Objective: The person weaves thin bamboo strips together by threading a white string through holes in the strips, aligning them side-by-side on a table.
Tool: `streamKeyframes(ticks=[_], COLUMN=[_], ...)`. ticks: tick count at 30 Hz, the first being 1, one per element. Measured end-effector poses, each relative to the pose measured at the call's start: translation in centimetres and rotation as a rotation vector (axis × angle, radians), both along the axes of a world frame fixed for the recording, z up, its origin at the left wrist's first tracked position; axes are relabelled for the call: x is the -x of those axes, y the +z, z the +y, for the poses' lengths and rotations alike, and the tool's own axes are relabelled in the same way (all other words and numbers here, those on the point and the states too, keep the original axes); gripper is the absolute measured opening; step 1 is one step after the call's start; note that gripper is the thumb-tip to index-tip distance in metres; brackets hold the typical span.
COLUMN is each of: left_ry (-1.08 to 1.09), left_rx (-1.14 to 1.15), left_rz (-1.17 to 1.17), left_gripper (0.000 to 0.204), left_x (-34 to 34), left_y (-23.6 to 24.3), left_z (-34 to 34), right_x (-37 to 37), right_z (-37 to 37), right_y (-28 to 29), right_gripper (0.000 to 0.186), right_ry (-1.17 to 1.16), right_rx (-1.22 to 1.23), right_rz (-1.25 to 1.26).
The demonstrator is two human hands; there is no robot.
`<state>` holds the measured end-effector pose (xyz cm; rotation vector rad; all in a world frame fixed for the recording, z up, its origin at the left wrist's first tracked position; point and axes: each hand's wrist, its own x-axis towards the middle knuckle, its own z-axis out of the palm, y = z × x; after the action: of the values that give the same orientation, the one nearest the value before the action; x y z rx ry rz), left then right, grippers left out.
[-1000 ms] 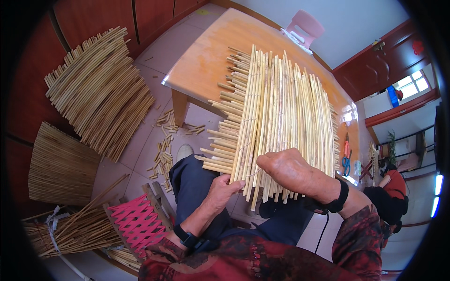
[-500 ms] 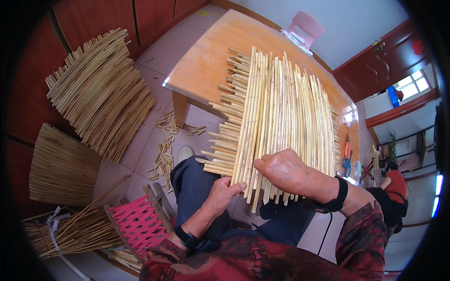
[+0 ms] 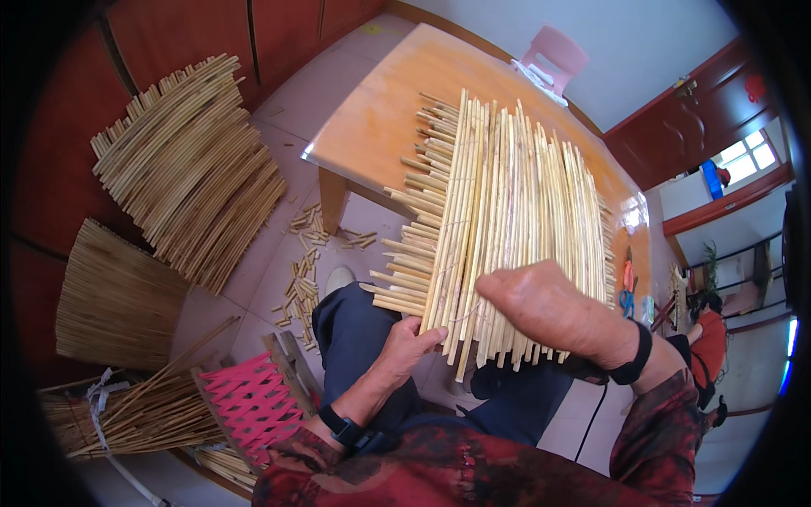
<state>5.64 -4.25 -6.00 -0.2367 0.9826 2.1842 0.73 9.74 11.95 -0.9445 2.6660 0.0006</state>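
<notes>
**reedfan:** Going left to right — a fanned stack of finished reed mats [image 3: 190,165] leans on the dark red cabinets, a flat straw-coloured mat [image 3: 114,296] sits below it, and a tied bundle of loose stalks [image 3: 127,418] lies at the bottom left next to a pink lattice stool [image 3: 245,401]. Short offcuts [image 3: 304,270] are scattered on the tile floor by the leg of the orange table [image 3: 380,127].

**stalkwatcher:** And the piece being worked?

**reedfan:** The reed panel [image 3: 507,220] lies across the lap and runs up over the table edge. Its long stalks point away from the body, with a layer of crosswise stalks sticking out on the left side.

**stalkwatcher:** Hands?

**reedfan:** The left hand [image 3: 410,346] is below the panel's near left corner, fingers curled up against the bottom ends of the stalks. The right hand [image 3: 549,308] is laid over the near edge, knuckles up, fingers bent down into the stalks — pinching something, but I can't tell exactly what. Both are at the near end, so the whole panel stretches forward from them; the right is closer to its middle.
</notes>
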Motion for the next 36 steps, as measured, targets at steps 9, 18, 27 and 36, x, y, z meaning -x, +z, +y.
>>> streamKeyframes(ticks=[9, 18, 27, 36], left_ry=[-0.014, -0.001, 0.001, -0.003], left_rx=[0.028, -0.014, -0.007, 0.010], left_rz=[0.047, 0.028, 0.038, 0.056], left_gripper=[0.025, 0.024, 0.025, 0.024], left_x=[0.3, 0.2, 0.3, 0.3], left_y=[-0.2, -0.4, 0.2, -0.1], left_z=[-0.5, -0.5, -0.6, -0.5], right_x=[0.3, 0.2, 0.2, 0.1], right_z=[0.6, -0.1, 0.0, -0.3], right_y=[-3.6, -3.2, -3.1, -3.0], right_gripper=[0.007, 0.008, 0.007, 0.006], right_ry=[0.010, 0.005, 0.022, 0.045], right_rx=[-0.072, -0.067, -0.048, -0.057], right_rz=[-0.041, -0.065, -0.049, -0.029])
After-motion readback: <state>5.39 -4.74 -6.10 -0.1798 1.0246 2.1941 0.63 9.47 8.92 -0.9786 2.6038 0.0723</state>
